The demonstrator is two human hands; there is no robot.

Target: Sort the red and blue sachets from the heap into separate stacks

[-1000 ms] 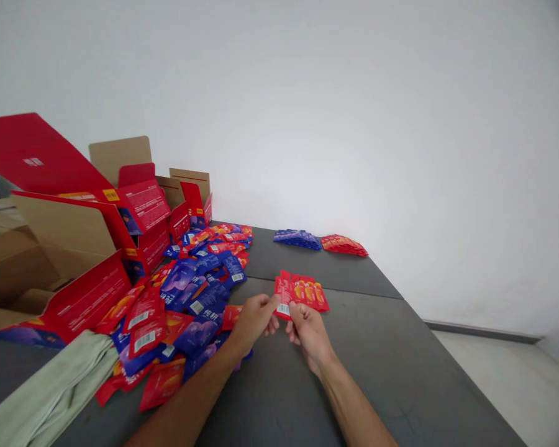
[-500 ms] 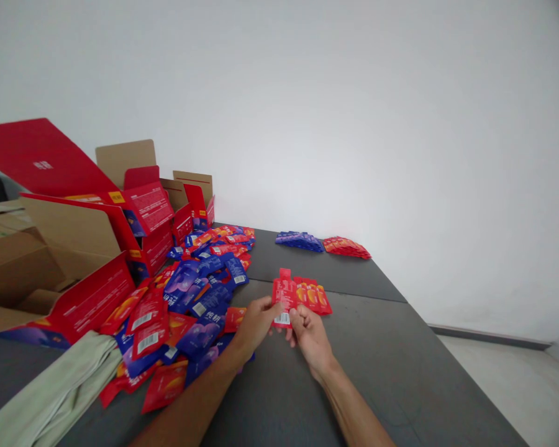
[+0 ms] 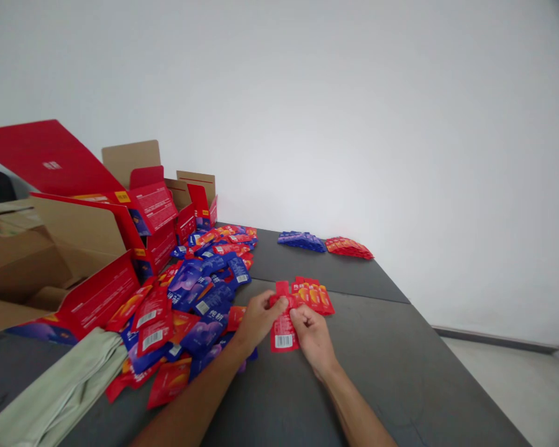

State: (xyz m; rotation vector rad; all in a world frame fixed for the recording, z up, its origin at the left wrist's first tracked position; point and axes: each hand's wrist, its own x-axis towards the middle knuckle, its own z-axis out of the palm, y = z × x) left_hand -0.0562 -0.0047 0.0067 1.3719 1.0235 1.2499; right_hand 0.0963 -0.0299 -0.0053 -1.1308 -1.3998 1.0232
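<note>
Between my two hands is a red sachet (image 3: 284,329), its barcode side facing up and its narrow tab pointing away from me. My left hand (image 3: 261,320) pinches its upper left side with thumb and fingers. On the right edge, my right hand (image 3: 311,332) grips it the same way, fingers curled. Just behind, a short overlapping row of red sachets (image 3: 314,295) lies on the dark table (image 3: 354,360), with orange pictures facing up. To the left of my left hand spreads a loose pile of red and blue sachets (image 3: 205,310).
Open red cardboard boxes (image 3: 102,279) stand along the left, behind the pile. A fanned blue sachet row (image 3: 302,241) and a fanned red row (image 3: 349,248) lie near the wall. Pale green cloth (image 3: 69,391) is at the lower left. The table's right edge drops to the floor.
Both hands have shifted their grip to the upper part of the sachet, so its barcode end now shows below them. The view has turned slightly left.
</note>
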